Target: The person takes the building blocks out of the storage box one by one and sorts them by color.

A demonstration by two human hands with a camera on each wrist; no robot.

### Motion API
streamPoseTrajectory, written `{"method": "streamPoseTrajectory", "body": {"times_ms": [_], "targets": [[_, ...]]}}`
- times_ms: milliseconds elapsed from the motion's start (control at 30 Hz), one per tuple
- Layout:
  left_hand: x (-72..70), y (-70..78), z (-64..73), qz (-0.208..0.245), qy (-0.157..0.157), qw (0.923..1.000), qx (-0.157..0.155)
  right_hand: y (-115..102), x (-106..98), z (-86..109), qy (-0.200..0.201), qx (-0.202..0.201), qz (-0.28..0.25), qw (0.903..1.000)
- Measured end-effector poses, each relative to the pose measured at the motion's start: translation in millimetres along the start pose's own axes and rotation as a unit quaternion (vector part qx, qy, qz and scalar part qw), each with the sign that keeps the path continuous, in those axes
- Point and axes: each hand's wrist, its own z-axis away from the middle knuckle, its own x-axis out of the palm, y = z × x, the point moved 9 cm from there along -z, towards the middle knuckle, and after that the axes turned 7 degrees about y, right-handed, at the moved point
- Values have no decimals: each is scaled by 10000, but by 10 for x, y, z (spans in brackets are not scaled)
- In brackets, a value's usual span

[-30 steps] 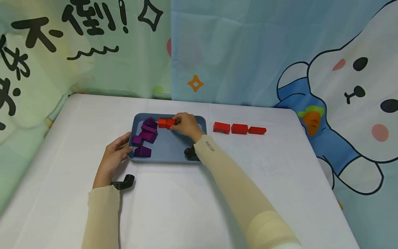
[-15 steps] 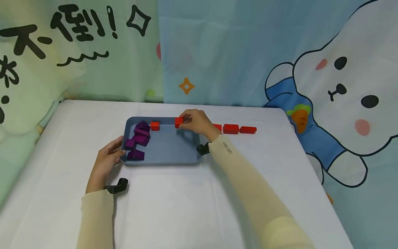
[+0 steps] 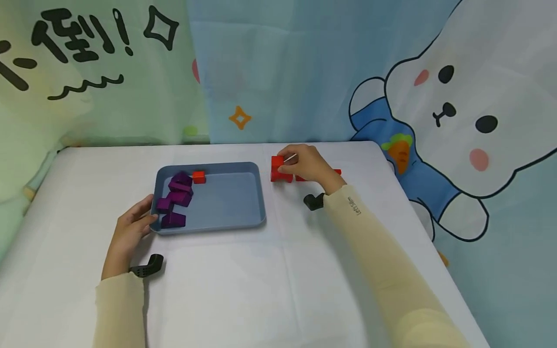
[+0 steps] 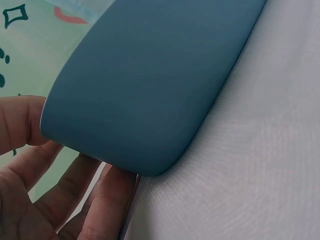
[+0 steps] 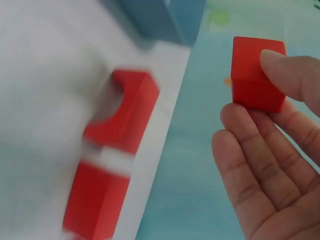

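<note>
My right hand (image 3: 308,164) pinches a red cube-shaped block (image 5: 256,75) between thumb and fingers, off the table to the right of the tray. Below it on the table lie a red block with a curved cut-out (image 5: 127,110) and another red block (image 5: 97,200); in the head view the hand partly covers this row. At the left end of the blue-grey tray (image 3: 226,200), my left hand (image 3: 128,234) grips the rim, thumb on the edge and fingers against its side (image 4: 110,200). Inside the tray sit several purple blocks (image 3: 179,197) and one small red block (image 3: 199,177).
A white cloth covers the table (image 3: 217,290). Behind it hangs a printed curtain (image 3: 278,72) with a cartoon rabbit. Each wrist bears a black camera mount (image 3: 148,266). The red row's right end (image 3: 338,171) shows past the right hand.
My right hand has lifted one red block out of the tray and carried it right, above the red row. The left hand stays on the tray. The head view has shifted right.
</note>
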Motion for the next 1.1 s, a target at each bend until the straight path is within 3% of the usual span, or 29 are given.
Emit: {"method": "streamPoseTrajectory", "body": {"times_ms": [233,633,1100], "targets": [[-77,-48,24,34,94,9999,-101,289,-256,80,-51,302,199,9993],[-51,-76,49,46,117,9996,-263,843,-742,251,25,879,653,9940],[-3,-56,62,-234,104,9995,-172,1546,-1069,387,276,1563,874,9834]]}}
